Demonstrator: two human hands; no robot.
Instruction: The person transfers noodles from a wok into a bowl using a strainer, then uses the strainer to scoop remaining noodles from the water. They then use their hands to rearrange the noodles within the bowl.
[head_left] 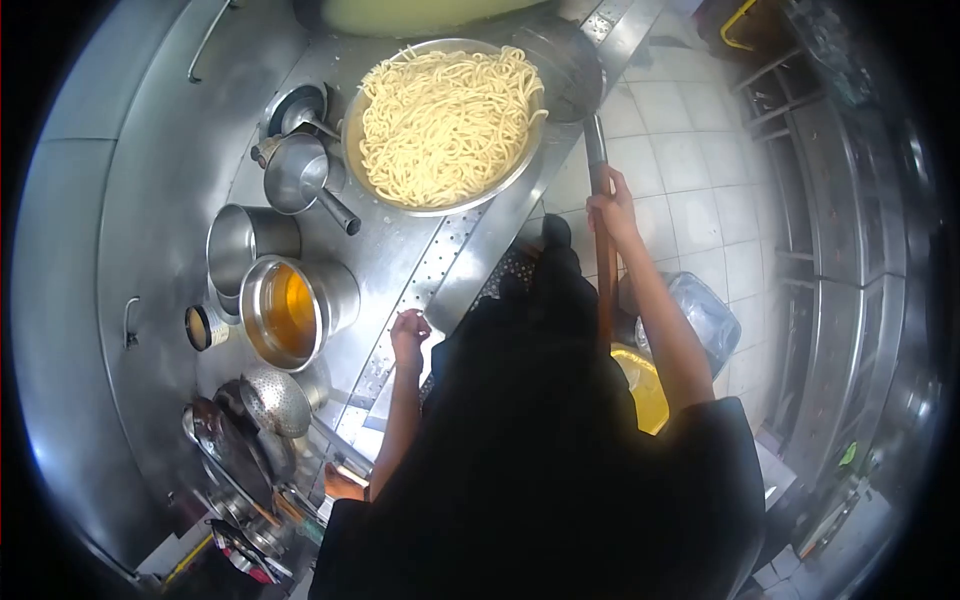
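My right hand [615, 207] is wrapped round the long wooden handle of a strainer [604, 270]. The strainer's dark mesh head lies at the counter's edge, beside a wide metal bowl [425, 212] heaped with pale thick noodles [445, 125]. Close to my body, my left hand [409, 328] is over the perforated strip of the counter, its fingers curled in with nothing visible in them. The nearest thing to it is a steel pot [345, 300] with orange-yellow liquid inside.
Another person's hand [343, 487] shows at the lower left. Along the steel counter [385, 265] stand a saucepan [297, 175], an upright pot [253, 240], a can [205, 328] and a perforated ladle [273, 402]. A large vessel of cloudy liquid [400, 15] is at the top. A yellow bin [642, 388] is on the floor.
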